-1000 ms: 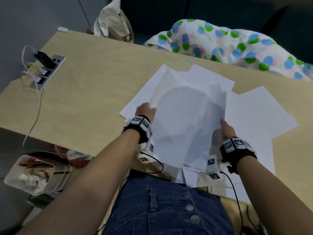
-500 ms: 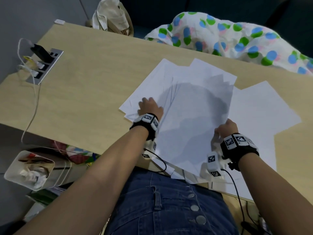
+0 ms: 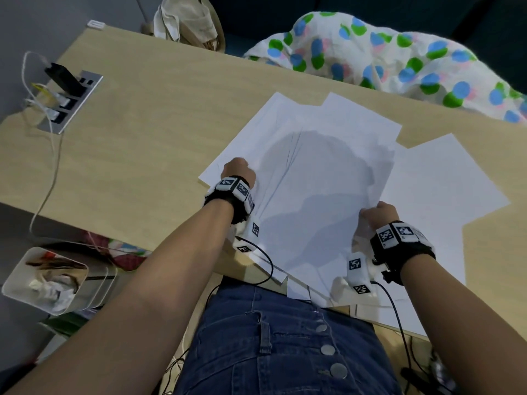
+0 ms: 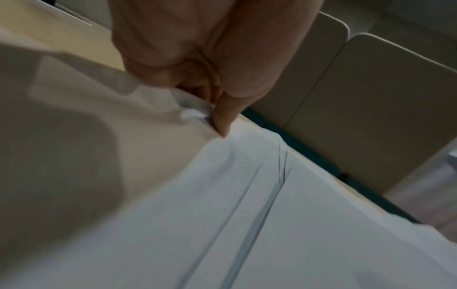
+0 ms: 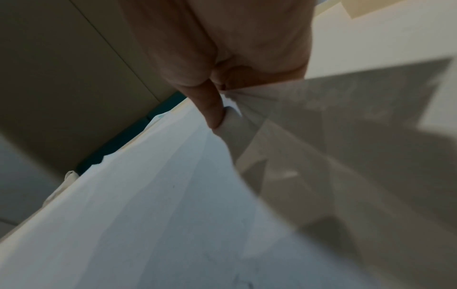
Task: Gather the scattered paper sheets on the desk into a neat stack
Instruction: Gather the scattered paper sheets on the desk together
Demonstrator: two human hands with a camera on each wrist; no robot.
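Observation:
A loose bundle of white paper sheets [image 3: 322, 201] is held between both hands over the wooden desk [image 3: 148, 143], its edges fanned and uneven. My left hand [image 3: 238, 169] pinches the bundle's left edge; in the left wrist view the thumb and curled fingers [image 4: 222, 117] clamp the crumpled paper sheets [image 4: 247, 215]. My right hand [image 3: 376, 213] pinches the right edge, and in the right wrist view its fingers [image 5: 212, 109] squeeze the gathered paper sheets [image 5: 160, 205]. More sheets [image 3: 445, 192] lie flat beneath and to the right, some overhanging the near edge.
A socket panel [image 3: 68, 101] with plugs and a white cable sits at the desk's left end. A polka-dot cloth [image 3: 399, 52] lies past the far edge, a cloth bag [image 3: 188, 21] beside it. A white bin [image 3: 42, 280] stands on the floor at the left.
The bundle has come down from a raised, bowed shape to lie lower over the desk. Both hands have shifted slightly along its side edges and stay gripping it.

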